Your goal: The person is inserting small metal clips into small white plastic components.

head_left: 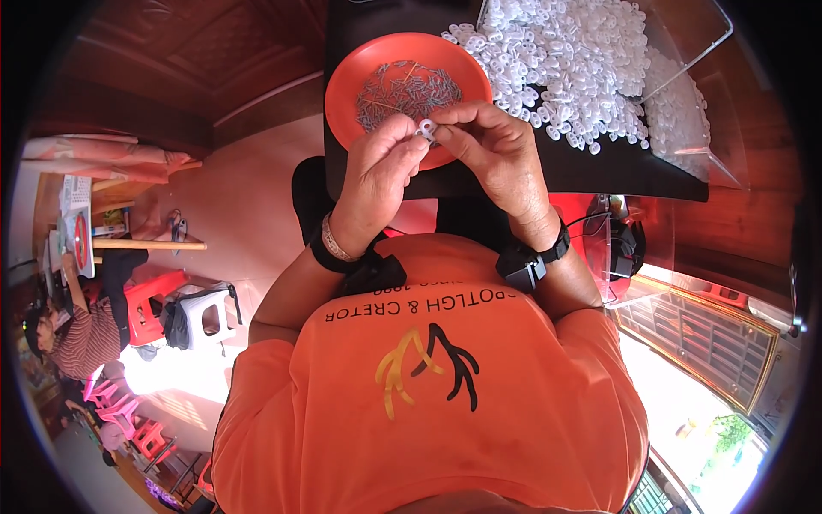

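A small white plastic piece with a round hole point(426, 128) is held between my two hands, over the near rim of an orange-red bowl point(339, 101). My left hand point(383, 164) pinches it from the left with thumb and fingertips. From the right, the thumb and forefinger of my right hand point(498, 152) close on its edge; whether a screw is also between them is too small to tell. Many loose grey screws point(411, 88) lie in the bowl, with a few yellowish ones among them. To the bowl's right spreads a big heap of similar white plastic pieces point(565, 64).
The bowl and heap rest on a dark table point(591, 176). A clear plastic bag point(681, 111) lies at the heap's right. Red and white stools point(205, 315) stand at far left, near another person in a striped top point(87, 338).
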### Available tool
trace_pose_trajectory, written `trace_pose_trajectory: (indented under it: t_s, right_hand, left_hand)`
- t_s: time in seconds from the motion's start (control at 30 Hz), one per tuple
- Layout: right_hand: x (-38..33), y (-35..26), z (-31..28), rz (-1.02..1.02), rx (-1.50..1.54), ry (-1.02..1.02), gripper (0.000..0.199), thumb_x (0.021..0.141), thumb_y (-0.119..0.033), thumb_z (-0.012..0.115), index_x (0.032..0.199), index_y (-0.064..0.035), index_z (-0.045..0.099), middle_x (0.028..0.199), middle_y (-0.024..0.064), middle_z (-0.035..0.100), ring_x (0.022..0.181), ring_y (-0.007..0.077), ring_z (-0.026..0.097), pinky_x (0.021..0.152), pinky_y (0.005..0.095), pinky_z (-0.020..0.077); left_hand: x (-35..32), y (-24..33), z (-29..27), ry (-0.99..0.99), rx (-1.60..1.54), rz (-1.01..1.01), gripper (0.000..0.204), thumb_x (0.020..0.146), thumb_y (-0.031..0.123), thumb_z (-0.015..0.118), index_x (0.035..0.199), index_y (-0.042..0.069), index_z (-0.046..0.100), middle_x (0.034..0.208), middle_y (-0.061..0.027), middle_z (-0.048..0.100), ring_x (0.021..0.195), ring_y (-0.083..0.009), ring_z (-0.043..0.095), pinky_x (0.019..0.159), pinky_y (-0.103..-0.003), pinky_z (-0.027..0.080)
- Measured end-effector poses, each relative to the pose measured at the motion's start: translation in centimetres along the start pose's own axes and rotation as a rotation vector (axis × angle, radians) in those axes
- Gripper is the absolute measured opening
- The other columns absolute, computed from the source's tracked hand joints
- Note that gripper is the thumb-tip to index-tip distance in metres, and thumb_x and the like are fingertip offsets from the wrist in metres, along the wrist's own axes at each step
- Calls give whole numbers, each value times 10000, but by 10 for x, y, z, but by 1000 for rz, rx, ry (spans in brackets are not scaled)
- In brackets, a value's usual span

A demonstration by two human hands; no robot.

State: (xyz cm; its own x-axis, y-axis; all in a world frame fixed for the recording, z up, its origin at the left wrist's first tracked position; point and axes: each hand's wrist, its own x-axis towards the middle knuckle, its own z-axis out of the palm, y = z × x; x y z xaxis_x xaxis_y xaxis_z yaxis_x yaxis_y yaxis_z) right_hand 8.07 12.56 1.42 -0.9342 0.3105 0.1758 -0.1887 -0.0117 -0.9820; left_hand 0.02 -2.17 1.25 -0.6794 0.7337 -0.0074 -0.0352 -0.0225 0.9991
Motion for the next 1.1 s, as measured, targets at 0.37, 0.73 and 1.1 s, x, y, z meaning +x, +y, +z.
trace_pose_trajectory:
  t_s: [0.37,0.73,1.1]
  right_hand:
    - [-1,-5,-1,-88,-193,-28,280,776,-21,711,1032,-26,599,798,26,632,715,75,626,657,218,518]
    - [0,-13,-7,-101,-248,-97,263,759,-14,702,1016,-38,653,813,27,616,700,88,612,626,228,509]
    - [1,-9,0,-328,-479,-63,308,743,-71,763,1014,-9,630,876,55,652,675,116,645,596,225,517]
  left_hand:
    - [2,7,4,-5,-89,-5,222,921,224,511,817,31,550,664,12,504,570,-42,430,512,-192,341]
    - [2,8,5,-12,-176,-69,284,920,285,512,857,18,585,651,-1,522,554,-54,442,512,-193,357]
    - [2,8,5,32,-159,-66,283,919,271,505,810,18,570,634,9,497,538,-56,434,493,-196,351]
